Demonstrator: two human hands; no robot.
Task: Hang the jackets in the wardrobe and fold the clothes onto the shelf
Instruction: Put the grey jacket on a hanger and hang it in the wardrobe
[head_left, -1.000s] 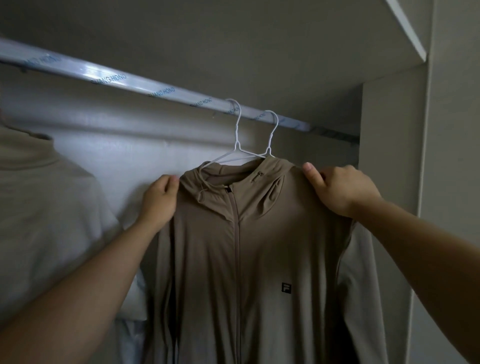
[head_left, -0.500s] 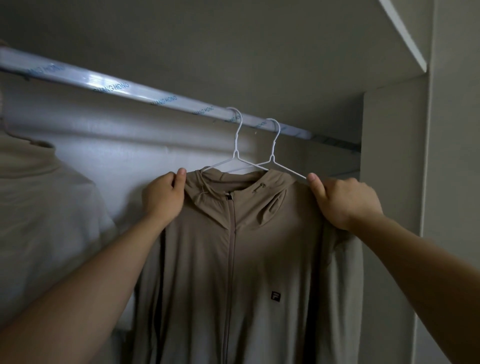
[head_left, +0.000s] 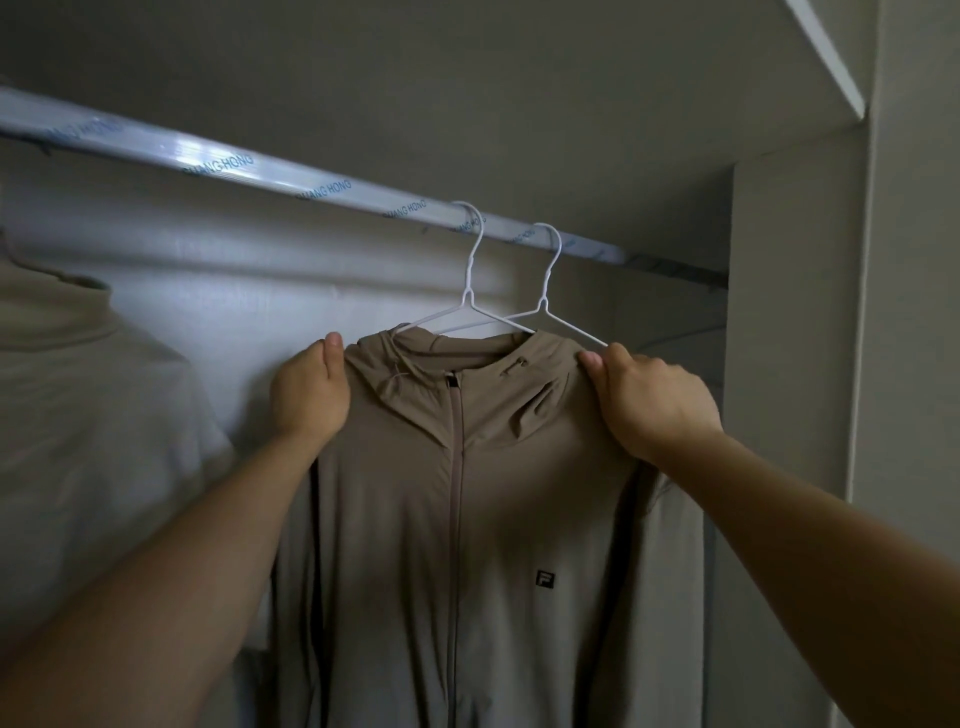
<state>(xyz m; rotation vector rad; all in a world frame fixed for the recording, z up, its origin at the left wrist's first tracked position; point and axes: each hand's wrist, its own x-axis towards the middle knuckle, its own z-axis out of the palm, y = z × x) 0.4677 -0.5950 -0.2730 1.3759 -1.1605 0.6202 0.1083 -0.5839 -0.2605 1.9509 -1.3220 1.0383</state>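
A view up into a wardrobe, with both of a person's bare forearms reaching in from the lower corners. At the centre hangs a tan zip-front hooded jacket (head_left: 467, 519), its zip closed to the collar and a small dark square logo (head_left: 545, 578) on the chest at about 4 o'clock from the centre.

The left hand (head_left: 310, 395), at 9 o'clock from the collar, grips the jacket's shoulder, thumb pointing up and fingers curled behind the cloth. The right hand (head_left: 657, 402), at 3 o'clock from the collar, pinches the other shoulder between thumb and curled fingers, right where a hanger's wire arm comes out.

Two white wire hangers (head_left: 470, 291) sit side by side above the collar, at 12 o'clock from the jacket, both hooked over the rail (head_left: 311, 179) (a pale bar wrapped in film printed with repeated lettering). The rail slants from 10 o'clock down toward 3 o'clock. Which hanger carries the jacket cannot be told for certain.

At 9 o'clock, well apart from the jacket, a pale garment (head_left: 93, 415) hangs, partly out of view. A white side panel (head_left: 789, 338) stands at 3 o'clock.
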